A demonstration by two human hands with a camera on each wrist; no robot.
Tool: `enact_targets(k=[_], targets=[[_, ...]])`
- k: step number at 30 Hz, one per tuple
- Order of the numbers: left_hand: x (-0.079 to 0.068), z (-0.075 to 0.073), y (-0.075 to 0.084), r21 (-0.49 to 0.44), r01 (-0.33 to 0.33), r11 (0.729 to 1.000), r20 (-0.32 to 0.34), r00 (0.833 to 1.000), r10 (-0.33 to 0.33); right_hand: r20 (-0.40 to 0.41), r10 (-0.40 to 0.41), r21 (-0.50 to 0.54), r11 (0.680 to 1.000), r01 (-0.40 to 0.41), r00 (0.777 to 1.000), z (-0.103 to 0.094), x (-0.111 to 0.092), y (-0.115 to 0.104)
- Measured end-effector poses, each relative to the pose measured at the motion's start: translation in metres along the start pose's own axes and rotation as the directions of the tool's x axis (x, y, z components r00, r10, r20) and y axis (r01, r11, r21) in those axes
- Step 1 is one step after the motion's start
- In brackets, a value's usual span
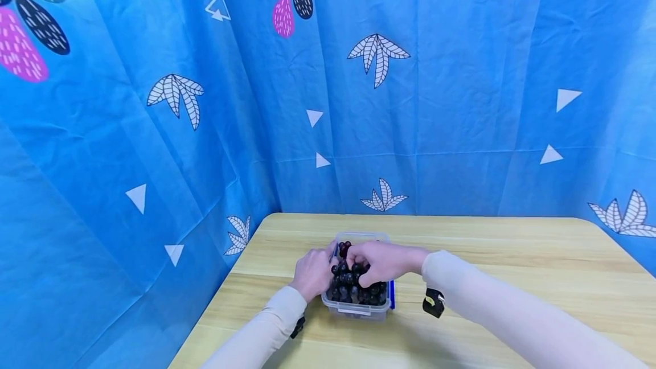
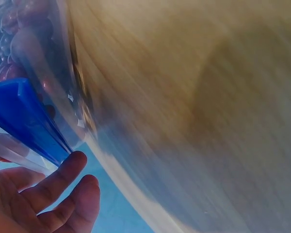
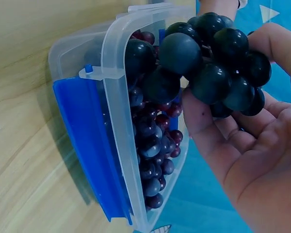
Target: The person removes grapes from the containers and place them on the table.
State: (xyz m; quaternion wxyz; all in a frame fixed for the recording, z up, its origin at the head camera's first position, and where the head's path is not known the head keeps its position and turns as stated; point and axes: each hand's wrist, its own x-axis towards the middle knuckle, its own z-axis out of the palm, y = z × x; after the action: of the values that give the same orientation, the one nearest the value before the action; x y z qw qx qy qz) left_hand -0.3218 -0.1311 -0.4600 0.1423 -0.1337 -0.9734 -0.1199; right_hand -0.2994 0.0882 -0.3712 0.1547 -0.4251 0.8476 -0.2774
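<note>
A clear plastic container (image 1: 353, 310) with blue side latches stands on the table, filled with dark grapes (image 3: 153, 143), some of them reddish. My right hand (image 1: 384, 261) is over the container and grips a bunch of nearly black grapes (image 3: 208, 63), its thumb and fingers curled round them at the rim. At the container's left side, my left hand (image 1: 312, 273) holds the wall and rim. In the left wrist view, its fingertips lie against the lower edge of a blue latch (image 2: 26, 119); the thumb is hidden there. The other blue latch (image 3: 87, 150) hangs down on the right side.
The container stands on a light wood-patterned table (image 1: 492, 261). Blue patterned cloth (image 1: 451, 130) hangs behind the table and along its left side. A black band with a small device (image 1: 434, 303) sits at my right wrist.
</note>
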Motion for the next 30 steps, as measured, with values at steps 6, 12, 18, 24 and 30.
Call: enact_targets(k=[6, 12, 18, 24, 30], targets=[[0.001, -0.001, 0.0, -0.01, 0.009, 1.0, 0.021, 1.0, -0.009, -0.048, -0.01, 0.04, 0.999, 0.012, 0.999, -0.005, -0.005, -0.001], [0.0, 0.0, -0.001, -0.022, 0.016, 1.0, 0.032, 0.999, -0.016, -0.097, -0.028, 0.068, 0.997, 0.035, 0.995, -0.009, -0.013, -0.001], [0.001, 0.001, 0.0, -0.022, 0.027, 0.999, 0.023, 0.999, -0.027, -0.147, -0.019, 0.1, 0.994, 0.034, 0.989, -0.012, -0.023, 0.003], [0.001, 0.002, 0.001, -0.025, 0.03, 0.999, 0.024, 0.999, -0.029, -0.195, -0.008, 0.122, 0.992, 0.033, 0.981, -0.016, -0.035, 0.01], [0.001, 0.001, 0.001, -0.048, 0.05, 0.998, 0.054, 0.997, -0.047, -0.242, -0.004, 0.134, 0.99, 0.038, 0.97, -0.021, -0.05, 0.015]])
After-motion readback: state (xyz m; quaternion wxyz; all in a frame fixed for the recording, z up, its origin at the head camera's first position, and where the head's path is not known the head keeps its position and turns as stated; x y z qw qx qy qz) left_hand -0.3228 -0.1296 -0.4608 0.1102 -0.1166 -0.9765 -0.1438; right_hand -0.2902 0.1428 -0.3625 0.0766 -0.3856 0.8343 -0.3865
